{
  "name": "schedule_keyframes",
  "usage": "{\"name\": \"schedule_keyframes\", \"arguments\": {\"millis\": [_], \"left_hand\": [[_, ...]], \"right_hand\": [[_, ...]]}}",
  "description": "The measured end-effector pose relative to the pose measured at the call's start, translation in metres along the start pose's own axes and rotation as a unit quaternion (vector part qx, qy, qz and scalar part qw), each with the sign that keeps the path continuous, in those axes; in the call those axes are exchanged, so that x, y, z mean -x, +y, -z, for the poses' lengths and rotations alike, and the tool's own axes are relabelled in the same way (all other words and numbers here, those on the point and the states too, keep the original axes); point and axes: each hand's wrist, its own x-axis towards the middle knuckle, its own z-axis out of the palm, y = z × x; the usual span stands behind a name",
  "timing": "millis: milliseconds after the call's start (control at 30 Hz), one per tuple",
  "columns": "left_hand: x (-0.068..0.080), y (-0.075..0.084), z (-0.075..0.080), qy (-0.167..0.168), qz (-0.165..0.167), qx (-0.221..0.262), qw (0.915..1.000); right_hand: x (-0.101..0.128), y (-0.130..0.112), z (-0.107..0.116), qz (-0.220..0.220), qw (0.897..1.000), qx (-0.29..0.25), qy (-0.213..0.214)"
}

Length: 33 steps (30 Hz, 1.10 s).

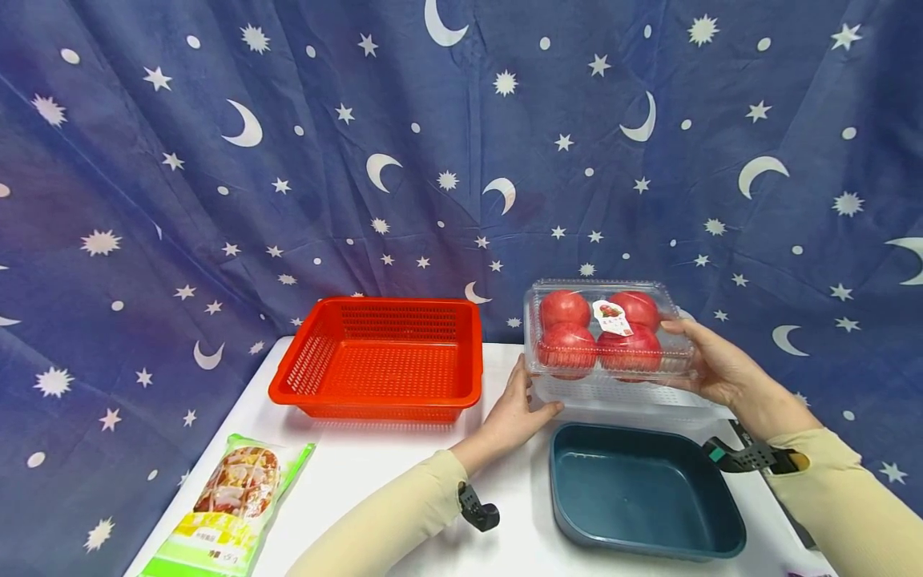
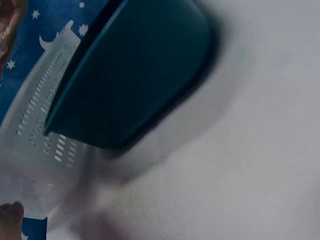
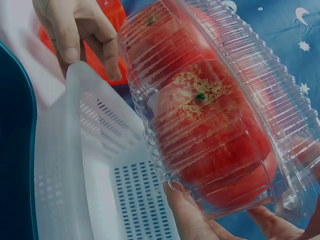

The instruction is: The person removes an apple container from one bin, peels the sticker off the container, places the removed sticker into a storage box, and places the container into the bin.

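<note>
My right hand holds a clear plastic clamshell box of red apples by its right end, with the thumb on top and fingers beneath. The box is tilted above a white perforated basket, and a printed label lies on its lid. At the basket's front left corner my left hand grips the rim, thumb toward the front and fingers along the left side. The right wrist view shows the basket's slotted floor below the apple box.
A dark teal tub stands in front of the white basket. To the left sits a red perforated basket. A green and yellow food packet lies at the table's left edge. A star-patterned blue curtain hangs behind the table.
</note>
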Motion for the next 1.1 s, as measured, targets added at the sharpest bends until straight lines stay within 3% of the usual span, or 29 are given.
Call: {"name": "schedule_keyframes", "arguments": {"millis": [200, 400, 533, 733, 900, 1100], "left_hand": [[0.009, 0.015, 0.010, -0.002, 0.012, -0.036, 0.9993], [0.028, 0.026, 0.041, -0.050, 0.064, 0.052, 0.9954], [0.042, 0.033, 0.070, -0.070, 0.109, 0.143, 0.9812], [0.050, 0.054, 0.101, -0.069, 0.167, 0.299, 0.9369], [0.051, 0.066, 0.113, -0.079, 0.166, 0.319, 0.9297], [0.054, 0.064, 0.120, -0.079, 0.175, 0.327, 0.9251]], "right_hand": [[0.002, 0.001, -0.007, -0.002, 1.000, 0.002, -0.015], [0.006, 0.003, -0.013, 0.002, 1.000, 0.004, -0.025], [0.011, 0.006, -0.017, 0.004, 0.999, 0.016, -0.030], [0.016, 0.013, -0.027, 0.013, 0.997, 0.036, -0.060], [0.018, 0.022, -0.041, 0.019, 0.995, 0.037, -0.087], [0.022, 0.033, -0.060, 0.021, 0.994, 0.048, -0.092]]}}
